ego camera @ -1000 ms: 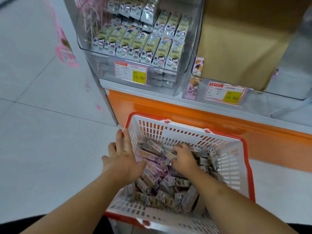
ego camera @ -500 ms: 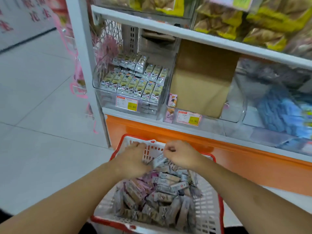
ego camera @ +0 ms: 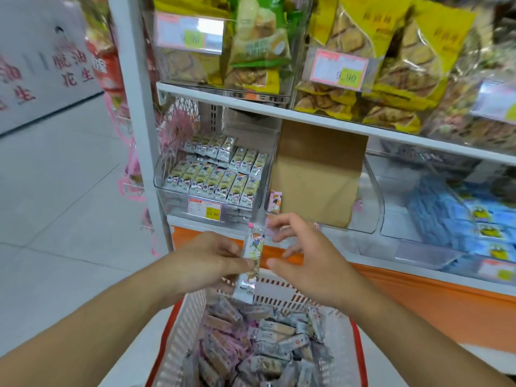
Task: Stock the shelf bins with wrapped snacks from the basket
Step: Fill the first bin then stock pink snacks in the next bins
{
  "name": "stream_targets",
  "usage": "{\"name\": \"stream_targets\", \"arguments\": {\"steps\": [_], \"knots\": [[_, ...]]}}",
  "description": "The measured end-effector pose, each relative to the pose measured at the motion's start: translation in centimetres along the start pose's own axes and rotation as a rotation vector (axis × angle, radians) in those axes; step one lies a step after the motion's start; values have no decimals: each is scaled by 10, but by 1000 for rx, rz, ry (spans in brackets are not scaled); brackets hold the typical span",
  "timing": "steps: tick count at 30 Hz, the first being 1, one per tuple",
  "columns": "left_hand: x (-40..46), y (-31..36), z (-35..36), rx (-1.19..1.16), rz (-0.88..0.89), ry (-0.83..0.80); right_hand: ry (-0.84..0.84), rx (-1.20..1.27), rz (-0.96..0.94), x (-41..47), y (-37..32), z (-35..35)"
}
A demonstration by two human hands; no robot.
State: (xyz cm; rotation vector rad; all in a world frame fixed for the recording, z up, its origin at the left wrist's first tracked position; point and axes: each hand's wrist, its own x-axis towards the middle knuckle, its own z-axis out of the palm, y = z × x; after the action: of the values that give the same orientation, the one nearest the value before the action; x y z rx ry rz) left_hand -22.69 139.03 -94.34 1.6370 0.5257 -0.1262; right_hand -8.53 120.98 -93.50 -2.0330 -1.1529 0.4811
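Observation:
My left hand (ego camera: 208, 263) pinches a wrapped snack bar (ego camera: 250, 265), held upright above the white basket with red rim (ego camera: 178, 339). My right hand (ego camera: 303, 256) hovers just right of the bar with fingers spread and relaxed, holding nothing. The basket holds several wrapped snacks (ego camera: 259, 347) in a loose heap. Straight ahead on the low shelf sits a clear bin (ego camera: 164, 188) filled with neat rows of similar bars. Beside it to the right is a clear bin (ego camera: 374, 208) with a brown cardboard sheet (ego camera: 318, 174) standing in it and one pink-wrapped snack (ego camera: 275, 201) at its front left corner.
The white shelf post (ego camera: 134, 115) stands left of the bins. An orange base panel (ego camera: 418, 303) runs below the shelf. The upper shelf (ego camera: 307, 115) carries bagged yellow snacks. Blue packs (ego camera: 452, 216) fill a bin at right. Grey floor tiles (ego camera: 55, 219) stretch to the left.
Both hands rose out of the basket. My left hand now holds one bar upright, and my right hand has let go and opened. The view tilted up toward the shelves.

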Motion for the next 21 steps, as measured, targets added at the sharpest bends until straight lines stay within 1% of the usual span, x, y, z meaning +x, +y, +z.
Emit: {"name": "stream_targets", "arguments": {"steps": [2,4,7,9,13,15,16,17,18,20,21], "knots": [[3,7,0,-56,11,4,-75,-80,-84,0,-4,4],[5,11,-1,-126,11,5,-100,-153,-110,3,-5,11],[10,10,-6,-171,10,4,-28,-173,-121,9,-9,16],[11,12,-10,-172,13,10,-19,-172,-135,13,-11,17],[9,23,-24,-121,26,24,16,-139,-75,25,-22,14],[11,30,-39,-67,47,93,52,-150,-57,42,-32,10],[14,32,-47,30,72,169,82,-166,-63,55,-36,6],[18,32,-59,187,105,252,113,-197,-76,72,-40,3],[22,29,-70,411,140,325,135,-235,-84,91,-42,0],[34,15,-90,831,187,391,134,-327,-69,134,-45,-7],[41,5,-98,964,172,384,113,-374,-43,158,-44,-9]]}}
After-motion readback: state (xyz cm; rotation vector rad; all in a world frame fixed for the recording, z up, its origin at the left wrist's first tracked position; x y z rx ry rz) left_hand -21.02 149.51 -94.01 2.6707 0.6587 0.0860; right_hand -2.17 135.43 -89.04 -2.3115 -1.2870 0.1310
